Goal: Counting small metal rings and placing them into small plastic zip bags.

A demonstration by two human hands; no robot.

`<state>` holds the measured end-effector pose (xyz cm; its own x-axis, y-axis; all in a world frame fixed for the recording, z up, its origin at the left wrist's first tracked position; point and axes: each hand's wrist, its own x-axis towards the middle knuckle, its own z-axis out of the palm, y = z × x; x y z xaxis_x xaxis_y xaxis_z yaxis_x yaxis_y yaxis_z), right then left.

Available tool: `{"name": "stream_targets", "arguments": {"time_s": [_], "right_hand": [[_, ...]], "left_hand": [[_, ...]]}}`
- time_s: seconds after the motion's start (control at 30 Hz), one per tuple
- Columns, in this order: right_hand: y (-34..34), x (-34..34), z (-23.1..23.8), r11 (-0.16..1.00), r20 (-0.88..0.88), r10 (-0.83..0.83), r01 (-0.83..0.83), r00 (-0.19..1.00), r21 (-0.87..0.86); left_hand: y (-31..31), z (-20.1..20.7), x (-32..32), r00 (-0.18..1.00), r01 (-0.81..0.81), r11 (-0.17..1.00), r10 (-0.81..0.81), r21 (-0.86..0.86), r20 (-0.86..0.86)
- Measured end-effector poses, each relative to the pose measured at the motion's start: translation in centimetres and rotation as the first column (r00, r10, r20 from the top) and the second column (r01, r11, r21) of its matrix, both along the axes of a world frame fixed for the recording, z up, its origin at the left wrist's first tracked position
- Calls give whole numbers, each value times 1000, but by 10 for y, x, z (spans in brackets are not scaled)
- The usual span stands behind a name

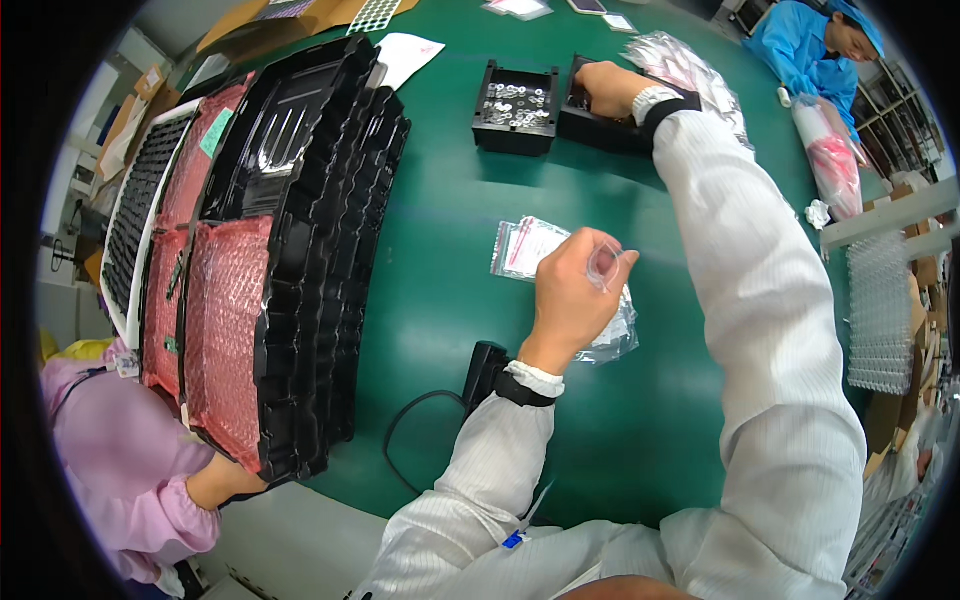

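Note:
My left hand (570, 300) is closed around a small clear plastic piece with a round opening (604, 265), held over the middle of the table. Its exact kind is hard to make out. Beneath and beside that hand lie clear zip bags with white paper labels (522, 248). My right hand (615, 90) reaches into a black bin (600, 132), its fingers curled down and the fingertips hidden inside. Just left of this bin stands a second black bin (515, 140) with many small silvery rings (518, 98) in it.
A tall stack of black trays (335, 250) with pink bubble wrap (230, 330) fills the left, beside a person in pink (130, 430). Clear bags (690, 70) pile up behind the right bin. A black cabled device (485, 372) lies near my left wrist. Another person in blue (800, 40) sits far right.

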<state>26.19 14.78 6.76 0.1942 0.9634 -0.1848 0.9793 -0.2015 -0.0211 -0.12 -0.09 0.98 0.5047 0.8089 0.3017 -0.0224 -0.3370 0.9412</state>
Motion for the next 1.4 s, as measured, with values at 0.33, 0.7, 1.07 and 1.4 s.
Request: {"name": "stream_targets", "arguments": {"time_s": [0.33, 0.7, 1.07, 1.4], "right_hand": [[-1, 15, -11, 972, -51, 126, -113, 991, 207], [-54, 14, 15, 747, -979, 82, 661, -189, -65], [-73, 14, -7, 795, -482, 329, 514, -812, -323], [-89, -13, 24, 738, -852, 338, 674, -401, -25]], "left_hand": [[0, -1, 2, 1000, 8, 1000, -9, 24, 29], [2, -2, 0, 1000, 4, 1000, -5, 19, 18], [0, 1, 2, 1000, 7, 1000, -7, 10, -19], [0, 2, 1, 1000, -13, 999, 12, 35, 24]]}}
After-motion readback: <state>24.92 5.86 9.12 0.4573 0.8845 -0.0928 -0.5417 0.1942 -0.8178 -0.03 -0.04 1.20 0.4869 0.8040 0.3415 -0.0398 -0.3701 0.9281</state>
